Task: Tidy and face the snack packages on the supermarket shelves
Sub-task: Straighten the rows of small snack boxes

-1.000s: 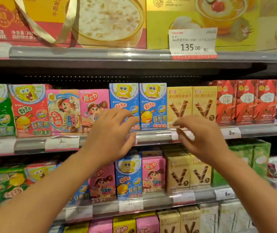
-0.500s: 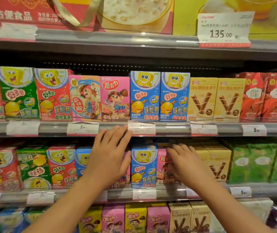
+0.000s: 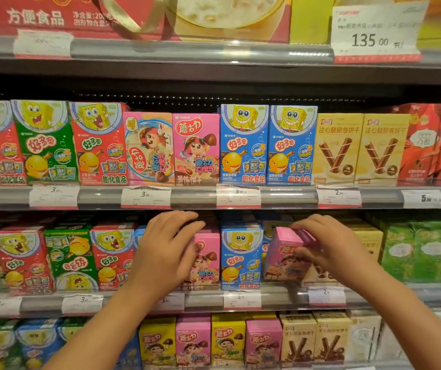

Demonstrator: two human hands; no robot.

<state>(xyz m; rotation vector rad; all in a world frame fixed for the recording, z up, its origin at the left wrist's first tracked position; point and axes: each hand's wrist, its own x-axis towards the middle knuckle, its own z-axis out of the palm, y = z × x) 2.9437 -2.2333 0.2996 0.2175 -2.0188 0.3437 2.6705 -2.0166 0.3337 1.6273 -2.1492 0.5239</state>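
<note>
Supermarket shelf (image 3: 280,296) | right hand (image 3: 328,252) grip pinching tilted pink box (image 3: 284,253) | left hand (image 3: 166,252) spread

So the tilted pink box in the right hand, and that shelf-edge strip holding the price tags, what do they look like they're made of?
Pink box: printed paperboard by the look, crisp folded edges, slight sheen.
Shelf-edge strip: probably clear glossy plastic over grey, given its long highlights and the paper tags visible behind it.

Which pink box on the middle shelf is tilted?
The pink box gripped by the right hand, right of the blue box; the other pink box stands upright.
</note>
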